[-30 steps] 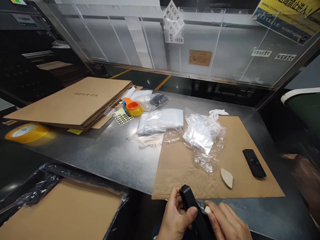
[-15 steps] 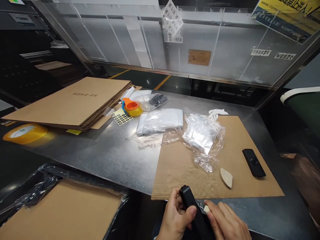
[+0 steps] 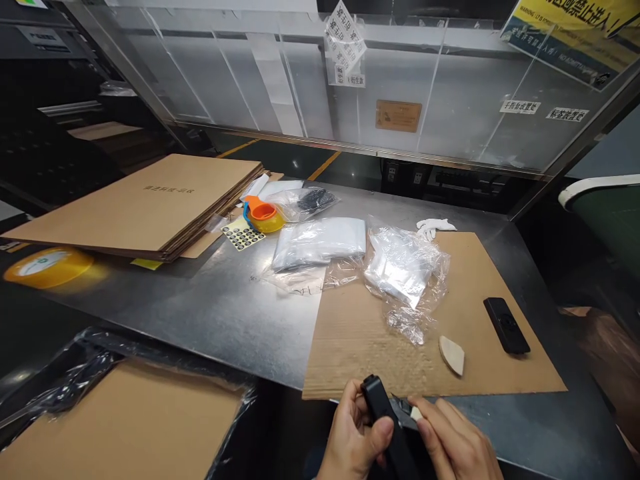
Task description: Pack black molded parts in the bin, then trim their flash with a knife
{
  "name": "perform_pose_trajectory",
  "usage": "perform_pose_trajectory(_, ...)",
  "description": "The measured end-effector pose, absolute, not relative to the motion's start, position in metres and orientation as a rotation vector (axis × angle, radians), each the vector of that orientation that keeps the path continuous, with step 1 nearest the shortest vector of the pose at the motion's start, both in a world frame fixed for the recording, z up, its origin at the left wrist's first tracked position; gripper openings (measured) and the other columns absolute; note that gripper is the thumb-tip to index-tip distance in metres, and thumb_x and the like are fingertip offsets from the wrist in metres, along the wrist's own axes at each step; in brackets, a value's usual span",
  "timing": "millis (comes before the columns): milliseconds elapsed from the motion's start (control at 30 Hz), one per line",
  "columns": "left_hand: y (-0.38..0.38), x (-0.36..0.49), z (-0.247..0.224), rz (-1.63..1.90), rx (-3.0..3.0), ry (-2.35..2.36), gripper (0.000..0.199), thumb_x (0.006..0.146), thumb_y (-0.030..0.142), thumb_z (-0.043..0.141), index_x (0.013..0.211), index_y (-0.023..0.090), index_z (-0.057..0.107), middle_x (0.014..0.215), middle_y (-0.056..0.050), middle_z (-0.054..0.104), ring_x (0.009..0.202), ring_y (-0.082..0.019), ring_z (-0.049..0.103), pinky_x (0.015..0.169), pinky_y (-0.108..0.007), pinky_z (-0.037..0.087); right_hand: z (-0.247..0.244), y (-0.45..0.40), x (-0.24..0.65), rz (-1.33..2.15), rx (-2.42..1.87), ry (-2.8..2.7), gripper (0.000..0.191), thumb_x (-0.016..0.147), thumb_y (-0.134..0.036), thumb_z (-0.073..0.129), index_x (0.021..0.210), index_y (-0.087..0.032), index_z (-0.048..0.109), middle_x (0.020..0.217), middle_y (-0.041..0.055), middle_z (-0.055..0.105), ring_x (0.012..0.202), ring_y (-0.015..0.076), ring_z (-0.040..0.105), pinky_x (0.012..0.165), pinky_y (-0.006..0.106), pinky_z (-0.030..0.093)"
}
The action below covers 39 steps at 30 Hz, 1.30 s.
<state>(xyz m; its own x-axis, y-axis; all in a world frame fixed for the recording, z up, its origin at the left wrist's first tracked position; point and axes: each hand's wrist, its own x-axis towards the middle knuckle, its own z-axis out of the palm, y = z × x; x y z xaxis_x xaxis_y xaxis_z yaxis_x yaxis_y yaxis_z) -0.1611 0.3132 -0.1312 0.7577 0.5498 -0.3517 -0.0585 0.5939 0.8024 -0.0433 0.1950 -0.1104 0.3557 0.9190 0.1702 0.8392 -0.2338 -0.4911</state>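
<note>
My left hand (image 3: 353, 437) is wrapped round a long black plastic device (image 3: 384, 408) at the front edge of the table, the thumb pressed on its face. My right hand (image 3: 457, 440) pinches a small cream-white piece (image 3: 416, 414) against the device's right side. A thin greyish, shiny bit shows between that piece and the device; what it is, I cannot make out. Beyond my hands, a cream wedge-shaped pad (image 3: 452, 355) lies on a cardboard sheet (image 3: 350, 347). Farther right on the sheet rests a flat black part with a round centre (image 3: 507, 325).
Clear bags with white contents (image 3: 400, 267) and a wrapped white packet (image 3: 320, 241) lie mid-table. A tape dispenser (image 3: 264, 215), a sticker sheet (image 3: 242, 237), stacked cardboard (image 3: 150, 200) and a yellow tape roll (image 3: 50, 265) are leftward. White gloves (image 3: 436, 227) sit behind.
Both hands stay at the device, which has shifted and turned very slightly. The cream-white piece has moved a little right and up. Things on the table have not moved.
</note>
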Motion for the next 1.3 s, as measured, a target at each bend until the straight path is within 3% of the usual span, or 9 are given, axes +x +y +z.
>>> perform_pose_trajectory(833,0.309,-0.165,-0.135,0.349,0.857,0.599,0.054,0.059,0.051,0.074,0.088,0.018,0.043,0.082,-0.005,0.062,0.042,-0.004,0.047,0.036,-0.014,0.033,-0.105,0.196,-0.048,-0.005,-2.175,-1.612,0.033,0.094,-0.032,0.032,0.107,-0.019,0.059,0.07,0.0036,0.061,0.063,0.0135,0.062,0.05,0.018,0.047)
perform_pose_trajectory(967,0.308,-0.164,-0.132,0.365,0.867,0.555,0.054,0.058,0.052,0.074,0.086,0.018,0.043,0.076,-0.002,0.059,0.044,-0.004,0.046,0.037,-0.014,0.034,-0.118,0.197,-0.043,-0.016,-2.231,-1.596,0.032,0.095,-0.032,0.031,0.101,-0.022,0.06,0.069,0.0027,0.061,0.062,0.0138,0.063,0.048,0.018,0.046)
perform_pose_trajectory(1067,0.308,-0.164,-0.132,0.355,0.867,0.547,0.054,0.058,0.053,0.074,0.085,0.018,0.043,0.068,0.001,0.055,0.045,-0.004,0.044,0.037,-0.013,0.034,-0.129,0.198,-0.038,0.094,-2.232,-1.515,0.031,0.094,-0.033,0.031,0.095,-0.024,0.061,0.07,0.0015,0.062,0.063,0.0137,0.064,0.053,0.018,0.048)
perform_pose_trajectory(1300,0.31,-0.164,-0.132,0.321,0.853,0.58,0.055,0.059,0.053,0.073,0.088,0.018,0.042,0.069,0.001,0.055,0.044,-0.003,0.04,0.038,-0.014,0.033,-0.119,0.201,-0.036,0.581,-1.927,-1.174,0.03,0.094,-0.033,0.03,0.1,-0.023,0.058,0.083,0.0027,0.063,0.074,0.0138,0.06,0.066,0.021,0.046)
